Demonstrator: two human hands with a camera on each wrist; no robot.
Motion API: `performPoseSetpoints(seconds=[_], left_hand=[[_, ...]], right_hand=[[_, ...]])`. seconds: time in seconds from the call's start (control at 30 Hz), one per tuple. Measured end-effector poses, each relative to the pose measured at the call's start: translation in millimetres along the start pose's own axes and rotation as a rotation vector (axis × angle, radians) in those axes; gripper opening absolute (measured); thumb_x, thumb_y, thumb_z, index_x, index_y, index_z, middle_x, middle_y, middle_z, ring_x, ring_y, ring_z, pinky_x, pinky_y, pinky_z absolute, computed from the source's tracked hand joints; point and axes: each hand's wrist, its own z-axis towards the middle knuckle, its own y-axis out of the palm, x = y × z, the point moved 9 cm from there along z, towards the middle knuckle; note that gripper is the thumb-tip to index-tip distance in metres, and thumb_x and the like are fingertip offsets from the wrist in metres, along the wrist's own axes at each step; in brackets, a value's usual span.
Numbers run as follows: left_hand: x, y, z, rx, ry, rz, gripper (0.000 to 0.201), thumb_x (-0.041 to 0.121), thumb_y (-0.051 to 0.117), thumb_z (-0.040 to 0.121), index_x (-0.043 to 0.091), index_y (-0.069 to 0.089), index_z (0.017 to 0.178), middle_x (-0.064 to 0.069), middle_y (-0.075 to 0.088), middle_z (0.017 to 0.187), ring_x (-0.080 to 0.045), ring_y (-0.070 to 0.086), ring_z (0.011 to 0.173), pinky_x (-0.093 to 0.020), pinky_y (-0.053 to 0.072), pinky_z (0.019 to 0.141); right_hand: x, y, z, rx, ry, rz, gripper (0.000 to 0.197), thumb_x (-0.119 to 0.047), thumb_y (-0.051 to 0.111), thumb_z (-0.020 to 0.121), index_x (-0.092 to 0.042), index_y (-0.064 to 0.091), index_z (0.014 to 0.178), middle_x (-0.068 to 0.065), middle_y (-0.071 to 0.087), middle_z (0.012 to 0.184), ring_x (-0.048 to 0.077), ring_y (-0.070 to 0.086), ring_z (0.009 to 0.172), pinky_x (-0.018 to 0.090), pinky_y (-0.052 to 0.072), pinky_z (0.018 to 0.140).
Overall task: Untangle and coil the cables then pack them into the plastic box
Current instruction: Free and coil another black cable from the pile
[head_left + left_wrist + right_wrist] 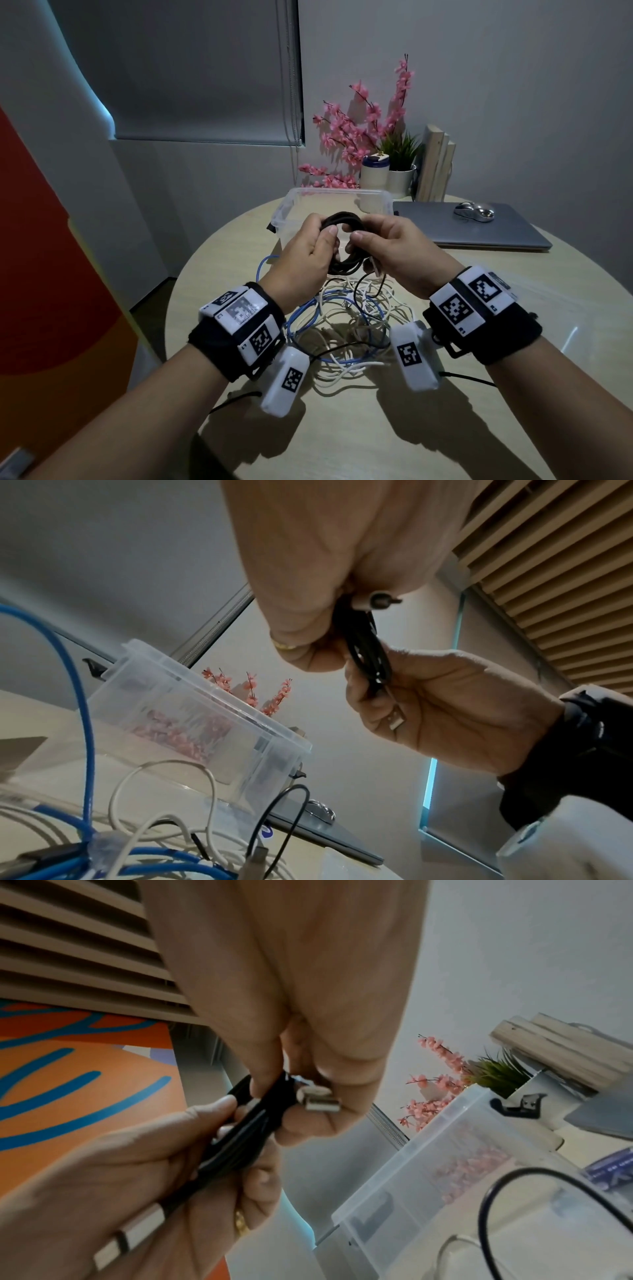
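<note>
Both hands, left hand and right hand, pinch the black cable coil at frame centre, above the worktop and just short of the open plastic box. Risks: the loose USB plug slips and the loops spring open, or the trailing black strand snags the blue-and-white cable tangle below and drags it along.

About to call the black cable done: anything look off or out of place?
Nothing damaged. The black coil, gripped by both hands, is unsecured, with a USB plug sticking out. White and blue cables lie tangled on the table.
</note>
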Motion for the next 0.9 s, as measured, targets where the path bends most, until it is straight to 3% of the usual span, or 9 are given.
performPoseSetpoints(seconds=[0.1, 0.23, 0.33, 0.43, 0.5, 0.57, 0.67, 0.77, 0.9], left_hand=[[-3, -3, 0, 0.032, -0.005, 0.042, 0.028, 0.041, 0.034, 0.092, 0.017, 0.047, 0.096, 0.003, 0.051, 0.077, -0.017, 0.052, 0.076, -0.044, 0.048, 0.072], [-7, 5, 0, -0.051, -0.103, -0.081, 0.028, 0.031, 0.036, 0.103, 0.015, 0.052, 0.086, 0.000, 0.056, 0.074, -0.014, 0.053, 0.069, -0.025, 0.045, 0.062], [-11, 6, 1, -0.088, -0.150, -0.088, 0.030, 0.032, 0.039, 0.102, 0.014, 0.056, 0.087, 0.000, 0.057, 0.071, -0.011, 0.055, 0.066, -0.034, 0.043, 0.069], [-20, 0, 3, -0.030, -0.177, -0.122, 0.009, 0.021, 0.044, 0.100, 0.020, 0.053, 0.101, 0.003, 0.057, 0.071, -0.016, 0.056, 0.074, -0.044, 0.046, 0.079], [-19, -2, 3, -0.008, -0.170, -0.101, 0.019, 0.019, 0.045, 0.097, 0.028, 0.050, 0.114, 0.004, 0.057, 0.071, -0.016, 0.058, 0.076, -0.040, 0.049, 0.075], [-6, 2, 2, -0.027, -0.097, 0.095, 0.035, 0.016, 0.041, 0.100, 0.030, 0.039, 0.132, 0.002, 0.058, 0.076, -0.016, 0.059, 0.077, -0.032, 0.048, 0.065], [14, 5, 1, 0.024, 0.078, 0.503, 0.054, 0.015, 0.042, 0.098, 0.028, 0.024, 0.147, -0.008, 0.062, 0.097, -0.020, 0.057, 0.078, -0.036, 0.049, 0.073], [23, -6, 0, 0.160, 0.213, 0.659, 0.058, 0.021, 0.049, 0.094, 0.028, 0.027, 0.147, -0.008, 0.057, 0.116, -0.024, 0.057, 0.093, -0.040, 0.048, 0.083], [20, -1, 2, 0.089, 0.209, 0.717, 0.025, 0.024, 0.039, 0.099, 0.012, 0.049, 0.118, -0.009, 0.062, 0.086, -0.028, 0.058, 0.074, -0.048, 0.049, 0.068]], right_hand=[[3, 1, -1, 0.013, 0.019, 0.016, 0.015, -0.003, 0.049, 0.095, 0.001, 0.060, 0.105, 0.009, 0.060, 0.074, 0.022, 0.051, 0.066, 0.026, 0.039, 0.053], [7, 4, -2, 0.016, 0.055, 0.081, 0.019, -0.004, 0.044, 0.098, -0.009, 0.057, 0.085, 0.008, 0.058, 0.070, 0.021, 0.051, 0.062, 0.030, 0.038, 0.056], [9, 6, -2, 0.000, 0.054, 0.097, 0.020, -0.002, 0.043, 0.097, -0.010, 0.059, 0.088, 0.008, 0.057, 0.070, 0.020, 0.052, 0.063, 0.030, 0.040, 0.056], [11, 5, -2, -0.014, 0.049, 0.118, 0.021, 0.004, 0.042, 0.096, 0.000, 0.060, 0.105, 0.010, 0.052, 0.071, 0.016, 0.053, 0.064, 0.022, 0.051, 0.058], [11, 4, -1, -0.011, 0.055, 0.127, 0.024, 0.005, 0.043, 0.096, 0.005, 0.059, 0.113, 0.010, 0.053, 0.071, 0.016, 0.054, 0.064, 0.022, 0.052, 0.059], [10, 1, 0, 0.019, 0.058, 0.149, 0.024, 0.006, 0.042, 0.096, 0.007, 0.058, 0.113, 0.010, 0.052, 0.070, 0.017, 0.054, 0.063, 0.021, 0.054, 0.060], [6, 0, 1, 0.054, 0.059, 0.178, 0.021, 0.006, 0.041, 0.096, 0.008, 0.058, 0.109, 0.010, 0.050, 0.068, 0.020, 0.054, 0.062, 0.024, 0.054, 0.063], [4, -2, 0, 0.062, 0.060, 0.191, 0.019, 0.004, 0.043, 0.096, 0.005, 0.058, 0.107, 0.010, 0.051, 0.067, 0.019, 0.056, 0.061, 0.025, 0.054, 0.064], [2, -2, -1, 0.051, 0.054, 0.200, 0.019, 0.004, 0.043, 0.096, 0.003, 0.060, 0.105, 0.009, 0.052, 0.068, 0.019, 0.058, 0.063, 0.027, 0.054, 0.068]])
